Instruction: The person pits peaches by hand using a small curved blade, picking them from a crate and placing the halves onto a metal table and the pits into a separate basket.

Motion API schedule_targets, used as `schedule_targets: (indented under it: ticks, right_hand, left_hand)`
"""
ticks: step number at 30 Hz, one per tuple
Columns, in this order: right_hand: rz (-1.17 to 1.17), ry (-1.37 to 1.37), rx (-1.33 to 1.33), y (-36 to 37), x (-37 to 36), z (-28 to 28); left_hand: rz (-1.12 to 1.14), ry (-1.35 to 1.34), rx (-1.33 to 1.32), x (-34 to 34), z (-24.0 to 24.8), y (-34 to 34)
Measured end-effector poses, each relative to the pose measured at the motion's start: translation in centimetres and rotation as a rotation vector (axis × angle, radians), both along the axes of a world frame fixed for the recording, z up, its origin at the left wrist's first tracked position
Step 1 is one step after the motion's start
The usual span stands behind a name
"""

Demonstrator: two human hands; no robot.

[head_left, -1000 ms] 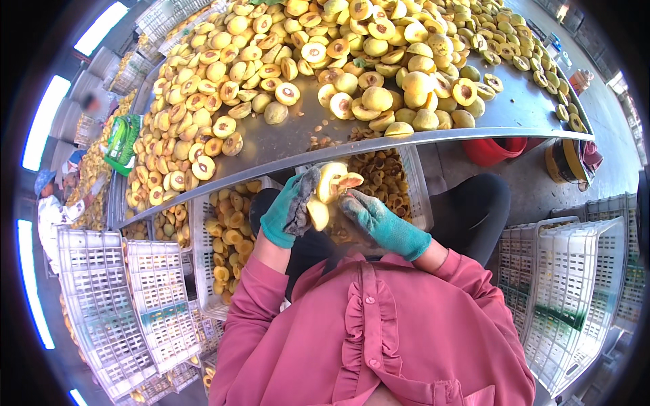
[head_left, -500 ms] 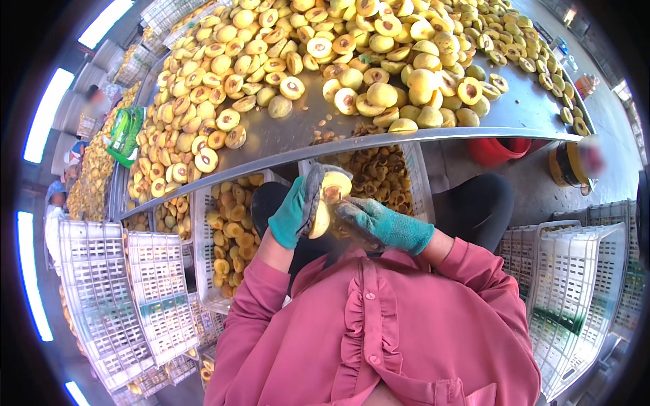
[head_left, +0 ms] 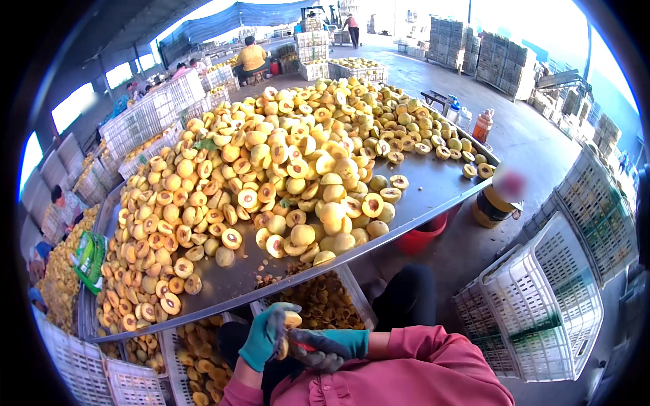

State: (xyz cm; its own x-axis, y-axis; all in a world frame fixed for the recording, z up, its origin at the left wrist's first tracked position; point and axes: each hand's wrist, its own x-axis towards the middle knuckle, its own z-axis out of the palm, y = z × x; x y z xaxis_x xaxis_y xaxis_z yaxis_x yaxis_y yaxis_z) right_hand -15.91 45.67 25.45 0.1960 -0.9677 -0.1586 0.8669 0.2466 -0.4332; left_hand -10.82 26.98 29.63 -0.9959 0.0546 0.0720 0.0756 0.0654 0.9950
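My left hand (head_left: 261, 337), in a teal glove with a grey palm, is closed around a yellow peach half (head_left: 292, 319). A second cut piece (head_left: 282, 347) shows just below it in the same grip. Pressed close from the right is my right hand (head_left: 332, 343), gloved alike, its fingers curled around a small red-handled tool (head_left: 302, 345); the tool's working end is hidden. Both hands are above my lap, just short of the metal table's edge. On the metal table (head_left: 227, 276) lies a large heap of halved yellow peaches (head_left: 261, 155), many with brown pit cavities showing.
Under the table edge, one crate of peach halves (head_left: 318, 303) stands beyond my hands and another (head_left: 196, 369) to their left. White plastic crates (head_left: 535, 304) stand at right. A red tub (head_left: 421, 237) and a yellow-black bucket (head_left: 489, 208) are below the table. Other people work farther back.
The view has tilted up and shows more of the hall; my hands appear lower in it. The peach, whose cut face showed in my left hand, is now turned more edge-on between both hands.
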Motion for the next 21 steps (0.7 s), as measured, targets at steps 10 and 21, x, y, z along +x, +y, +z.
schedule_targets:
  ticks: [10, 21]
  right_hand:
    - [-0.373, 0.790, 0.089, -0.9, -0.9, -3.3]
    - [-0.409, 0.720, 0.526, -0.8, -0.4, -7.3]
  left_hand:
    - [0.388, 0.321, -0.586, 2.3, -5.9, -7.4]
    - [0.819, -0.729, -0.796, 25.3, -17.7, -29.9]
